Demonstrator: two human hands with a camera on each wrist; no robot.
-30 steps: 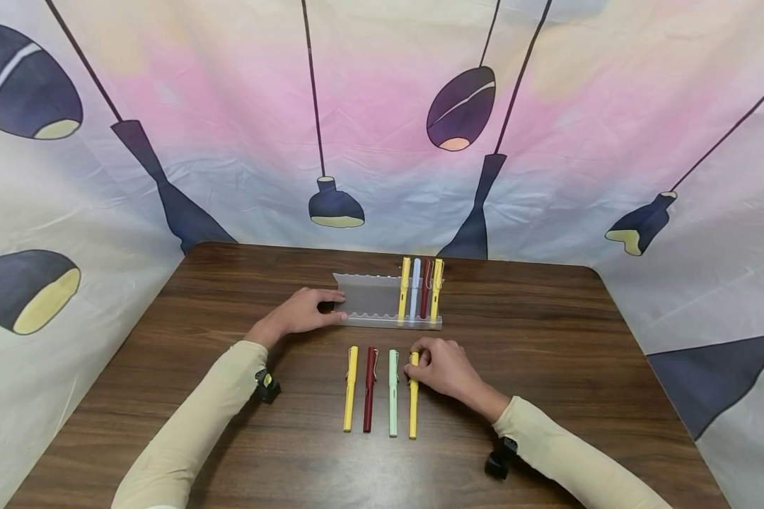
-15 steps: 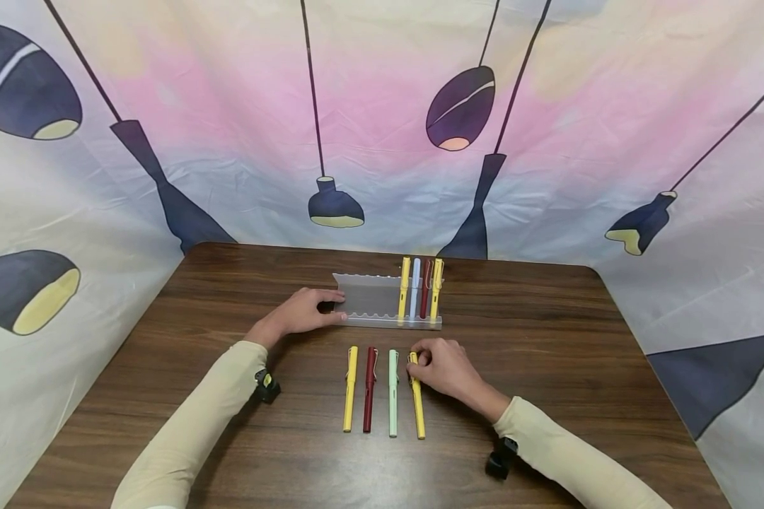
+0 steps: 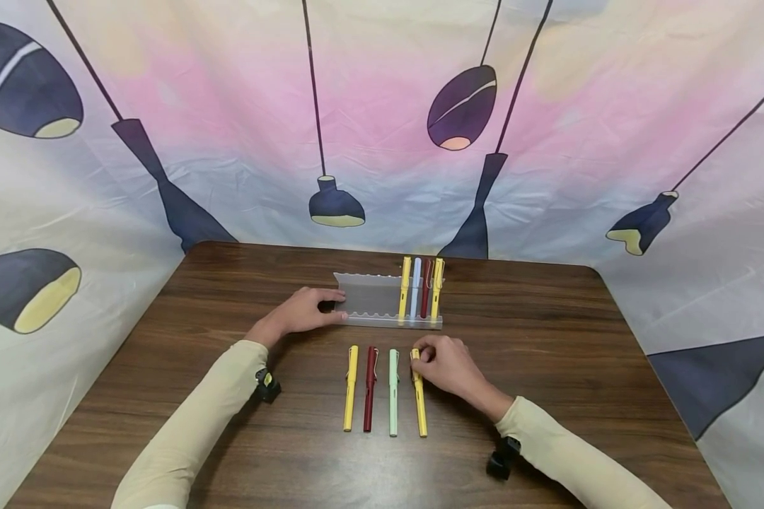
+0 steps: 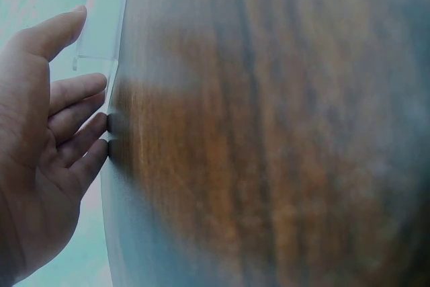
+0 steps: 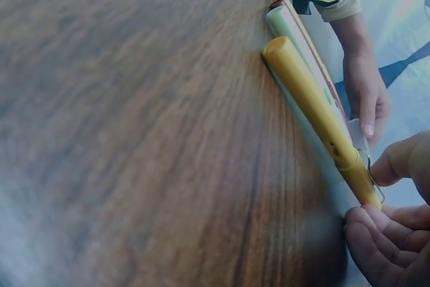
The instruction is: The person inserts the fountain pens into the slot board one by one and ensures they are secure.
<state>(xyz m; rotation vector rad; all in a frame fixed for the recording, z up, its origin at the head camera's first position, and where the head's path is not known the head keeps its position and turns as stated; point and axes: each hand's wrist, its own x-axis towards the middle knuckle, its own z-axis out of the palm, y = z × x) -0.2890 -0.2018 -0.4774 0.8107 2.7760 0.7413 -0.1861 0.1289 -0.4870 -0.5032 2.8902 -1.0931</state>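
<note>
My right hand point(image 3: 448, 364) pinches a yellow fountain pen point(image 3: 421, 410) near its capped, clip end. In the right wrist view, thumb and fingertips close about that end, and the pen's barrel point(image 5: 302, 85) slants away from them. My left hand point(image 3: 305, 309) touches the left end of a clear plastic pen rack point(image 3: 366, 297) with thumb and fingers spread. In the left wrist view its fingers point(image 4: 80, 92) reach out fairly straight to the rack's edge. Left of the held pen lie a pale green pen point(image 3: 392, 392), a dark red pen point(image 3: 370, 389) and another yellow pen point(image 3: 351, 389).
At the rack's right side stand two yellow pens, a light blue pen point(image 3: 414, 290) and a dark red pen point(image 3: 426, 290). The notched slots to their left hold no pens. A printed cloth point(image 3: 395, 141) hangs behind the brown wooden table point(image 3: 516, 318).
The held yellow pen's lower end has swung right, so it now lies slightly slanted, and my right hand has shifted slightly right with it. My left hand keeps its place at the rack.
</note>
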